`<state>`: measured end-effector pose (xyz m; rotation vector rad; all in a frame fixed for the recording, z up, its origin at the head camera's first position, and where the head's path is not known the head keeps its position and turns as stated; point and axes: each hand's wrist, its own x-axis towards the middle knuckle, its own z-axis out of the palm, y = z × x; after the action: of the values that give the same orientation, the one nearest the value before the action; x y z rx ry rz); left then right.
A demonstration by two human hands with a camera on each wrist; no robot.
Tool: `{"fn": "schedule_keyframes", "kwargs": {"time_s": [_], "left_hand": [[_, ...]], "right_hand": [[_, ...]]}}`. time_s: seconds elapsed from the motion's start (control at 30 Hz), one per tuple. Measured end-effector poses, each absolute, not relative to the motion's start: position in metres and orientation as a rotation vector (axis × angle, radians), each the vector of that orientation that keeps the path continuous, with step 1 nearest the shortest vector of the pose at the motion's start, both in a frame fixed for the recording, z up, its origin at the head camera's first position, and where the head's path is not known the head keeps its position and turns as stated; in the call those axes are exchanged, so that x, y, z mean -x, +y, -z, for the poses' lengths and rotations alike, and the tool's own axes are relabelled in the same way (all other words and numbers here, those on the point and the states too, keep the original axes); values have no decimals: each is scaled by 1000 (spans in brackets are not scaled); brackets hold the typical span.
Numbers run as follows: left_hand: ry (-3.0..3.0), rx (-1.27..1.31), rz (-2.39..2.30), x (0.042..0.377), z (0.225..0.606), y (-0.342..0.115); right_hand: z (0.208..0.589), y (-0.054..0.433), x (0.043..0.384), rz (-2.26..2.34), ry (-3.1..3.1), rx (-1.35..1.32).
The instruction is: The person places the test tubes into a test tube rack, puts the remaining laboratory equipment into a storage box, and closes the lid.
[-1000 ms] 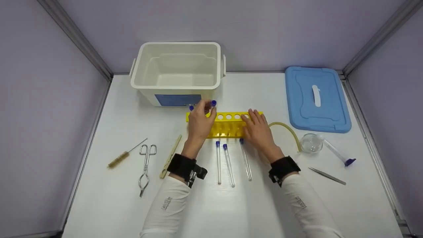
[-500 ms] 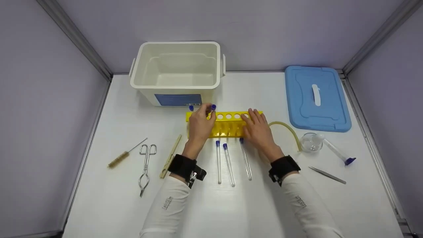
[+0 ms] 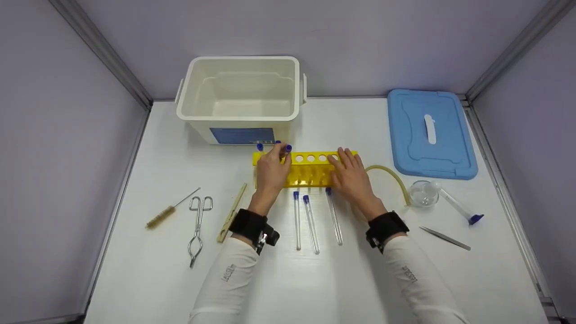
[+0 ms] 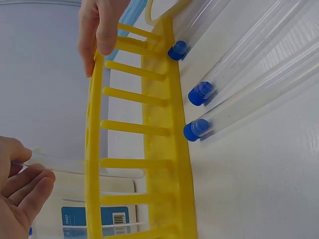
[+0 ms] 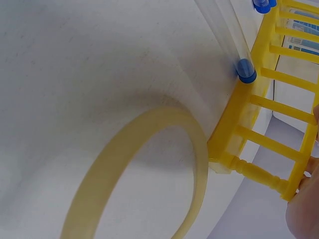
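Note:
My left hand (image 3: 272,168) pinches a blue-capped test tube (image 4: 55,162) near its top. In the left wrist view this tube runs through the top plate of the yellow test tube rack (image 3: 310,176). More blue caps show by the rack's left end, including one cap (image 3: 260,147) left of my fingers and one partly hidden behind them. My right hand (image 3: 353,177) holds the rack's right end, fingers over the top plate. Three capped test tubes lie in front of the rack: a left tube (image 3: 297,225), a middle tube (image 3: 312,227) and a right tube (image 3: 335,220).
Behind stands a white bin (image 3: 238,119); its blue lid (image 3: 432,157) lies back right. At right are a rubber tube (image 3: 393,175), glass dish (image 3: 423,198), measuring cylinder (image 3: 456,207) and tweezers (image 3: 445,238). At left lie a brush (image 3: 162,217), metal tongs (image 3: 197,234) and wooden clamp (image 3: 231,213).
The test tube in my left hand has sunk lower, its cap now closer to the rack's top plate. My right hand has stayed in place on the rack.

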<state>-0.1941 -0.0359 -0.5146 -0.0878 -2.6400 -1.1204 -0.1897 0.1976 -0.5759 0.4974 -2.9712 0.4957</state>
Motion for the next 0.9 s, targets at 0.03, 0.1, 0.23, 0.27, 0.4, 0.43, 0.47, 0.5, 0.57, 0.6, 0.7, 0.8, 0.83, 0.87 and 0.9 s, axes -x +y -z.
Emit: {"fn": "schedule_keyframes", "kwargs": {"time_s": [0.03, 0.1, 0.23, 0.27, 0.4, 0.43, 0.47, 0.5, 0.57, 0.6, 0.7, 0.8, 0.83, 0.87, 0.9], "left_hand": [[-2641, 85, 1120, 194, 515, -36], [-2642, 80, 1125, 195, 517, -36], [-2651, 64, 1140, 195, 518, -35], [-2653, 59, 1147, 195, 518, -35], [-2654, 47, 1169, 197, 520, -35], [-2650, 47, 1174, 197, 521, -35], [-2646, 46, 1175, 197, 522, -35], [-2642, 46, 1176, 197, 522, -35], [-2637, 48, 1171, 197, 523, -35], [-2636, 48, 1166, 197, 523, -35], [-2641, 44, 1146, 197, 522, -37], [-2651, 39, 1146, 196, 519, -41], [-2654, 38, 1158, 195, 518, -42], [-2657, 39, 1173, 195, 517, -44], [-2659, 39, 1187, 194, 515, -45]], "right_hand": [[576, 198, 190, -498, -2973, -497], [575, 198, 189, -500, -2979, -498], [575, 198, 189, -499, -2988, -501], [575, 198, 189, -500, -2991, -500], [576, 198, 189, -508, -2980, -493], [576, 198, 190, -510, -2977, -491], [577, 198, 190, -512, -2974, -490], [577, 198, 190, -511, -2972, -490], [577, 198, 191, -509, -2971, -492], [577, 198, 191, -507, -2974, -495], [577, 198, 191, -495, -2981, -505], [577, 197, 192, -493, -2988, -505], [577, 197, 192, -494, -2987, -505], [576, 197, 192, -499, -2984, -505], [576, 197, 192, -499, -2980, -505]]}}
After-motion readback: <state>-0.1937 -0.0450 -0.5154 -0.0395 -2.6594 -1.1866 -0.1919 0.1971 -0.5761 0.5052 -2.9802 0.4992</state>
